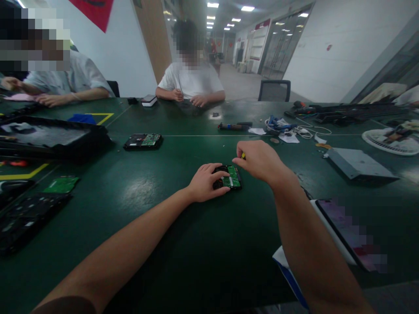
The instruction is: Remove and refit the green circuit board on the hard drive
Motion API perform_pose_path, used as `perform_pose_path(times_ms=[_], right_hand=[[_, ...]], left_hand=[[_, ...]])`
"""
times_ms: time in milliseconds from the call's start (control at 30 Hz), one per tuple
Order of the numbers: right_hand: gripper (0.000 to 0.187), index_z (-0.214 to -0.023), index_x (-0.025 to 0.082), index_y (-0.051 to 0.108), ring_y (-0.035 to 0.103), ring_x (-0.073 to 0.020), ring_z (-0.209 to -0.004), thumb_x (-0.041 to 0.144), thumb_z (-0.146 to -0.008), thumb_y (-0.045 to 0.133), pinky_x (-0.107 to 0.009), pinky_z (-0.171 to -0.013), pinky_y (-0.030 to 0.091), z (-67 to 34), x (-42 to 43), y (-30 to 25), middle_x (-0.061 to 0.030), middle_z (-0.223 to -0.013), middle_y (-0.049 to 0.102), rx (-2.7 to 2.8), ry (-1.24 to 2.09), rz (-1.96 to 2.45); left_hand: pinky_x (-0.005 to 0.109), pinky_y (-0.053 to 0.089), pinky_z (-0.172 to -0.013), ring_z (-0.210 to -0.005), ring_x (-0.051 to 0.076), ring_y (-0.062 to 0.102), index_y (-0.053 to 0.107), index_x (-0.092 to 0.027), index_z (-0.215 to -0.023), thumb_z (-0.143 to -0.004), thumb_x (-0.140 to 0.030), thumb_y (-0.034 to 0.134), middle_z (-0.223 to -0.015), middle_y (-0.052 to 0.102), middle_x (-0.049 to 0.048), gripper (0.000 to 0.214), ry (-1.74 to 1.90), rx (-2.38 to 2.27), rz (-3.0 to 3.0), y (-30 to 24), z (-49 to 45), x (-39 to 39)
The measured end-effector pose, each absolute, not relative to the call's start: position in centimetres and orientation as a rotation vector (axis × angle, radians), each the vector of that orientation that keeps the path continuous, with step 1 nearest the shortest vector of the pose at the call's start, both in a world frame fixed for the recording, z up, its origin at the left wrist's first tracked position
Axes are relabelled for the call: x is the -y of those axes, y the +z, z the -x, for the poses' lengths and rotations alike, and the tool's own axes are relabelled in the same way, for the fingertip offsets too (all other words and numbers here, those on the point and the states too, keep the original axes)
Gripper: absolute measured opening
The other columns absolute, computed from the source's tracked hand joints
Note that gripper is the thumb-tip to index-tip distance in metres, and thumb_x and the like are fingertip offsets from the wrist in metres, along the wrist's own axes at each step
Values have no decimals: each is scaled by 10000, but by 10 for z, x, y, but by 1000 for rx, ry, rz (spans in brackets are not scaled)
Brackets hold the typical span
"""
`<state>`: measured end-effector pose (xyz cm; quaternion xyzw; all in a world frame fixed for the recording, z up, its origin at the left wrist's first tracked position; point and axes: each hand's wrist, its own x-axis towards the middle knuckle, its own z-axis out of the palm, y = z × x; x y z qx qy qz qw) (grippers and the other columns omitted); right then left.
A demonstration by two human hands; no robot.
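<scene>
A small black hard drive [233,179] with a green circuit board on top lies on the dark green table [157,226] in front of me. My left hand [206,182] rests on its left side, fingers curled over it and holding it down. My right hand [260,160] hovers over the drive's far edge, pinched round a small tool with a yellow handle [243,155], its tip down at the board.
A second hard drive [143,141] lies further left. Black trays and a loose green board [61,185] fill the left side. A grey metal box [358,164], a white fan [391,141], cables and tools lie to the right. A phone [350,233] sits at my right elbow. Two people sit across.
</scene>
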<state>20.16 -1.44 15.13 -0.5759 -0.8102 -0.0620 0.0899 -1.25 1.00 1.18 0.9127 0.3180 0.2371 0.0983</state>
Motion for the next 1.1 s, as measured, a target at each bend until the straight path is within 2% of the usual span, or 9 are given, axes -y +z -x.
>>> perform_pose_path(times_ms=[100,167,267,433,700,800,900,1033,1100], right_hand=[[161,-864,184,668,663,-290,-815,316,-943,620,-356,-650,376,-206,15,151,-131,-882,728,2352,-215,1820],[73,-916,177,661,658,-268,-831,191,-911,589,-349,-678,391,-208,19,152,-132,-943,725,2382,-131,1769],[133,-958,182,643,643,-227,-856,105,-874,574,-321,-716,403,-206,26,157,-101,-987,722,2478,48,1572],[30,-950,206,630,628,-189,-777,231,-946,615,-295,-689,380,-199,23,156,-46,-909,723,2472,191,1419],[235,-932,210,615,637,-224,-727,417,-1020,546,-338,-693,405,-204,-10,123,-64,-783,706,2040,-35,1583],[171,-945,220,594,666,-179,-727,375,-1011,571,-318,-721,474,-200,-18,109,-43,-852,738,1873,319,1376],[162,-1011,226,587,666,-137,-671,382,-981,618,-270,-628,504,-194,-22,99,-22,-888,726,1634,797,1085],[215,-982,235,632,473,-86,-496,421,-913,715,-222,-462,355,-185,-22,93,52,-677,599,1464,995,943],[258,-898,228,640,410,-85,-460,482,-937,661,-230,-428,285,-183,-22,92,66,-591,505,1389,1060,883]], left_hand=[[602,394,-1158,-1390,376,514,653,-317,-1366,-912,-608,683,-1539,510,117,540,707,-936,-2694,12,12,-10],[600,395,-1157,-1386,374,517,655,-313,-1365,-915,-613,677,-1539,508,120,542,702,-929,-2695,12,12,-10],[599,391,-1161,-1391,373,511,654,-316,-1367,-914,-606,682,-1539,508,117,539,705,-931,-2696,12,12,-10],[595,379,-1172,-1403,369,499,645,-323,-1377,-910,-597,689,-1524,520,109,544,696,-942,-2703,11,12,-10],[600,387,-1166,-1396,372,504,649,-310,-1369,-925,-624,656,-1545,501,119,544,681,-946,-2701,13,12,-10],[591,389,-1168,-1393,367,509,648,-316,-1373,-921,-614,667,-1539,507,115,542,682,-955,-2708,13,11,-10],[585,386,-1171,-1394,362,508,648,-320,-1375,-921,-600,674,-1525,519,112,534,683,-951,-2715,13,11,-9],[584,387,-1169,-1389,362,509,655,-321,-1370,-914,-600,686,-1537,510,108,535,695,-954,-2702,12,11,-9],[583,386,-1169,-1387,363,510,657,-317,-1368,-915,-610,682,-1542,508,109,540,697,-955,-2700,12,11,-9]])
